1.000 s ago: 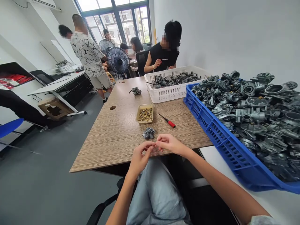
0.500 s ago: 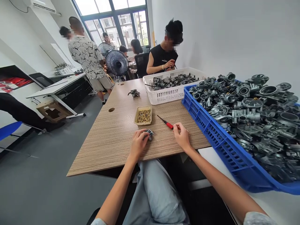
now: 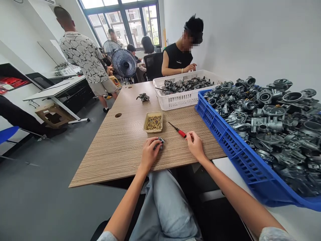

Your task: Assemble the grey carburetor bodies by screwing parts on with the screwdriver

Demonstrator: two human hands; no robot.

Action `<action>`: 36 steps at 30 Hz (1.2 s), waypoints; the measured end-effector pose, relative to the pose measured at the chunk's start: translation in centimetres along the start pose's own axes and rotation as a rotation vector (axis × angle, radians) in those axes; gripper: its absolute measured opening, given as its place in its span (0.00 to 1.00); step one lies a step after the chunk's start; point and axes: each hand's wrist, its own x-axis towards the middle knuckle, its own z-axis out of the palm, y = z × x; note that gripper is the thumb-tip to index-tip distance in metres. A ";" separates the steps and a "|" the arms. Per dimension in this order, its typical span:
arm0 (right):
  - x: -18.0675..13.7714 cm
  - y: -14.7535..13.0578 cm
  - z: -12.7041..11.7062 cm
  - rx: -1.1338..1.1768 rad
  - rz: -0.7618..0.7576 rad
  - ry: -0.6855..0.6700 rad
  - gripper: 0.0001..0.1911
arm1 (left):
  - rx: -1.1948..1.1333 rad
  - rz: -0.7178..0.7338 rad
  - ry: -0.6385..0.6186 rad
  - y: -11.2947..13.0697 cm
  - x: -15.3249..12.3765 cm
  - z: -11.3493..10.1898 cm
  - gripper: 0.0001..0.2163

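My left hand (image 3: 149,152) is closed on a small grey metal carburetor part (image 3: 161,142), held at the table's near side; the fingers cover much of it. My right hand (image 3: 195,146) pinches the handle end of a red-handled screwdriver (image 3: 181,133), whose dark shaft points away and to the left, close to the tabletop. Just beyond my left hand stands a small beige tray (image 3: 144,127) filled with brass-coloured screws or jets, too small to tell which.
A blue crate (image 3: 238,147) heaped with carburetors stands on the right. Behind it is a white basket (image 3: 173,104) of similar parts, where a co-worker (image 3: 179,58) sits. A lone carburetor (image 3: 143,97) lies on the wooden table (image 3: 105,150). Fans (image 3: 124,63) stand farther back.
The part in my left hand has turned slightly. My right hand stays nearly still with the screwdriver. The co-worker's hand has lowered toward the white basket; the person in the patterned shirt has shifted left.
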 end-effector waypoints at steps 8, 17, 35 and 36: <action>0.0 -0.2 0.1 -0.005 0.006 -0.005 0.19 | -0.001 0.030 0.030 -0.1 -0.1 0.3 0.05; -0.1 -0.2 -0.1 -0.027 -0.002 -0.027 0.20 | -0.001 0.044 0.044 -0.5 -0.2 0.4 0.05; 1.0 0.7 1.4 -0.334 -0.112 -0.049 0.21 | 0.023 0.027 0.033 -0.2 -0.5 0.5 0.06; 1.3 0.6 1.6 -0.427 -0.117 -0.089 0.23 | 0.026 0.026 0.033 -0.2 -0.6 0.5 0.06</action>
